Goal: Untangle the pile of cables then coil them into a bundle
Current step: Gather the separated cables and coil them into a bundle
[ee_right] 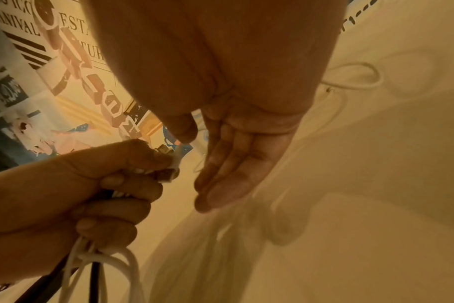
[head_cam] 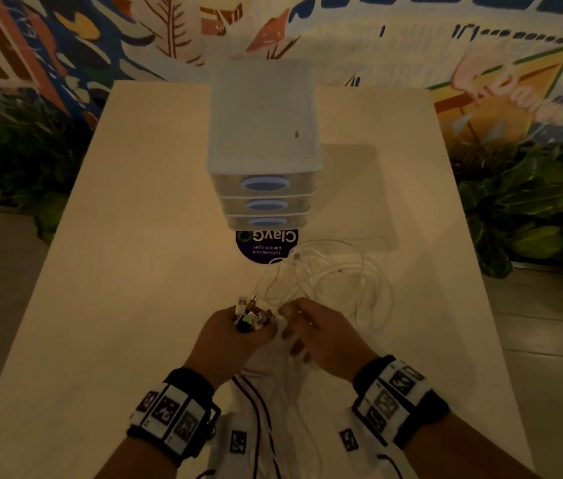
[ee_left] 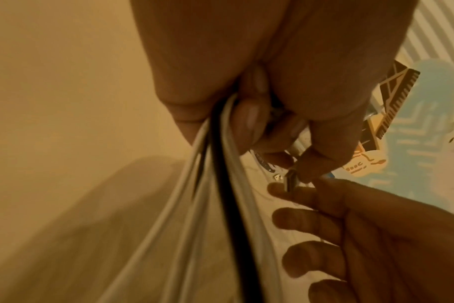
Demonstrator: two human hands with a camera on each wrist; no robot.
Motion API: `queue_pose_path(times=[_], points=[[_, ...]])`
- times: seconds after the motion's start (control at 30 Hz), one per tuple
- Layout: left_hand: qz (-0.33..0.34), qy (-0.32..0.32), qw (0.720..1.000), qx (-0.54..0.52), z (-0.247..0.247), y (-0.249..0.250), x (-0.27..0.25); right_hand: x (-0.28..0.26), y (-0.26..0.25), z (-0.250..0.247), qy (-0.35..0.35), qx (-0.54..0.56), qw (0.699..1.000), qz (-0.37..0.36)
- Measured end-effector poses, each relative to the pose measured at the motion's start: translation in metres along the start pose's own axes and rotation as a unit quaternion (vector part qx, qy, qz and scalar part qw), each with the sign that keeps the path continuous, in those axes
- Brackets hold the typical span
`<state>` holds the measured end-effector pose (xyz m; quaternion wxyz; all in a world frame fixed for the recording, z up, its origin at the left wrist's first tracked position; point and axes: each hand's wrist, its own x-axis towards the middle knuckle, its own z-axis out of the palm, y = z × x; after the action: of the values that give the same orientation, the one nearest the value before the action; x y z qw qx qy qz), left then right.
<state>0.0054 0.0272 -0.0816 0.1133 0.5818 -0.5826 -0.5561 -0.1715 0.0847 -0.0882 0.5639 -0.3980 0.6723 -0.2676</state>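
Observation:
My left hand [head_cam: 238, 328] grips a bunch of cable ends, and their plugs [head_cam: 250, 312] stick up out of the fist. From that fist [ee_left: 259, 123] white and black cables [ee_left: 220, 205] hang down toward me. My right hand [head_cam: 307, 328] hovers just right of the plugs with fingers [ee_right: 220, 174] fairly straight and the thumb apart; I see nothing pinched in it. The left fist [ee_right: 104, 184] shows in the right wrist view too, with cables [ee_right: 104, 266] trailing below it. Loose white cable loops [head_cam: 325, 271] lie on the table beyond my right hand.
A translucent three-drawer unit [head_cam: 263, 133] stands mid-table, with a round dark sticker [head_cam: 266, 245] at its front foot. The beige table [head_cam: 135, 236] has bare surface to the left. Green plants [head_cam: 532, 202] and a painted wall lie behind and right.

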Motion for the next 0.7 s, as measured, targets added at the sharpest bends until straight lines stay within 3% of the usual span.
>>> queue_pose_path(times=[0.3, 0.43, 0.5, 0.6, 0.7], points=[[0.024, 0.064, 0.997, -0.041, -0.013, -0.007, -0.014, -0.007, 0.008, -0.040, 0.094, 0.013, 0.995, -0.003], [0.002, 0.079, 0.996, -0.041, -0.016, -0.014, -0.012, -0.018, 0.001, -0.060, 0.101, 0.046, 0.993, -0.034], [-0.015, 0.084, 0.995, -0.042, -0.015, -0.015, -0.009, -0.018, -0.003, -0.069, 0.152, 0.063, 0.984, -0.069], [-0.036, 0.083, 0.995, -0.035, -0.013, -0.015, -0.005, -0.010, -0.002, -0.079, 0.228, -0.015, 0.964, -0.136], [-0.024, 0.080, 0.996, -0.026, -0.010, -0.016, -0.003, 0.008, 0.000, -0.084, 0.231, -0.154, 0.945, -0.174]])
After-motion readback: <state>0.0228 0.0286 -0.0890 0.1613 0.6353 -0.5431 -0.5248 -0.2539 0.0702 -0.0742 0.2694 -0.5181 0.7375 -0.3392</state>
